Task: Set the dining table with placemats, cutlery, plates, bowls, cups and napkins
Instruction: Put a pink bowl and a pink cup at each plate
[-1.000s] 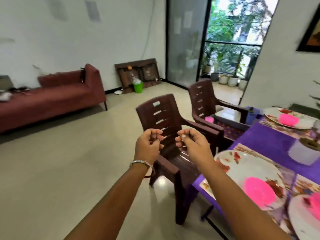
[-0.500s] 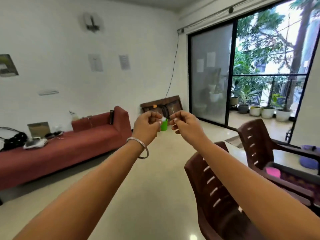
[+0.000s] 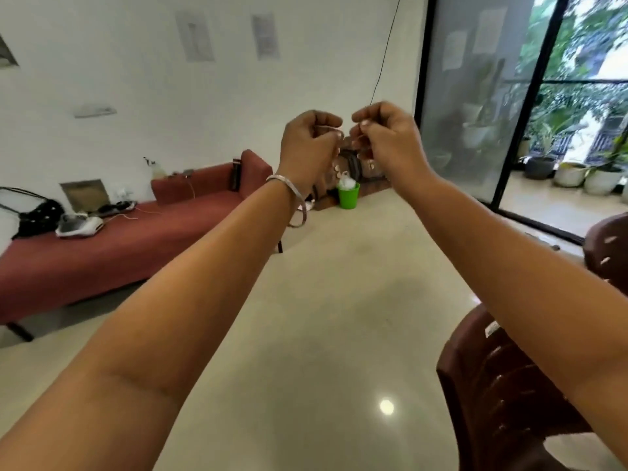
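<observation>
Both my arms are stretched out in front of me at chest height. My left hand [image 3: 311, 144], with a metal bangle on its wrist, has its fingers curled into a loose fist. My right hand [image 3: 384, 134] is curled the same way, a few centimetres to the right, fingertips facing the left hand. I see no object in either hand. The dining table, plates, cups and placemats are out of view.
A brown plastic chair [image 3: 503, 396] stands at the lower right, a second one [image 3: 608, 253] behind it. A red sofa [image 3: 119, 239] with loose items lines the left wall. A green bin [image 3: 349, 196] sits by the far wall, beside a sliding glass door [image 3: 475, 96].
The view has swung up and left, away from the set table, which has left the frame. Both hands stayed curled close together and rose higher in the view.
</observation>
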